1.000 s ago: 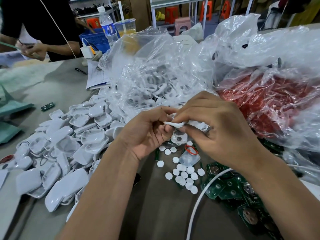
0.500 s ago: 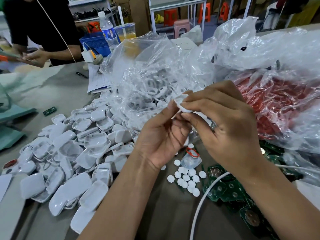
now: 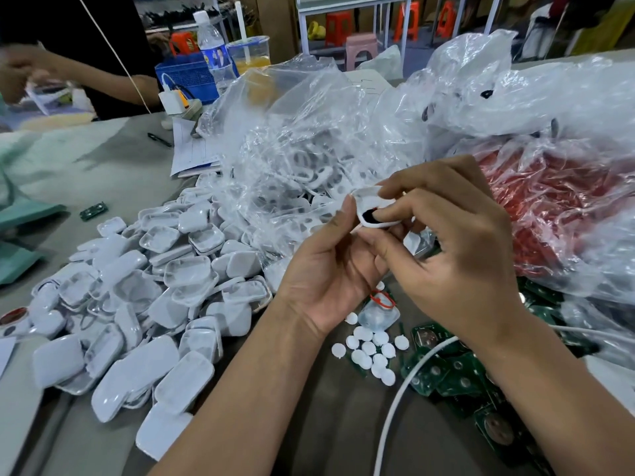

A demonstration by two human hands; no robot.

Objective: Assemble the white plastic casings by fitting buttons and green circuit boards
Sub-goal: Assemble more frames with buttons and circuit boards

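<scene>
A white plastic casing (image 3: pixel 369 201) with a dark opening is held up between both hands above the table. My right hand (image 3: pixel 457 249) pinches its right side with curled fingers. My left hand (image 3: pixel 330 269) touches its left edge with a raised fingertip, the other fingers curled beneath. Several small white round buttons (image 3: pixel 369 352) lie on the table below the hands. Green circuit boards (image 3: pixel 446 372) lie in a heap to the right of them. A large pile of white casings (image 3: pixel 154 297) covers the table at the left.
A clear bag of white parts (image 3: pixel 309 139) and a bag with red contents (image 3: pixel 556 207) stand behind the hands. A white cable (image 3: pixel 402 400) crosses the boards. A small clear pouch with a red band (image 3: pixel 379 312) lies near the buttons. Another person (image 3: pixel 68 63) works at the far left.
Both hands have risen with the casing and turned it, so its dark opening now faces me. The view has shifted a little.
</scene>
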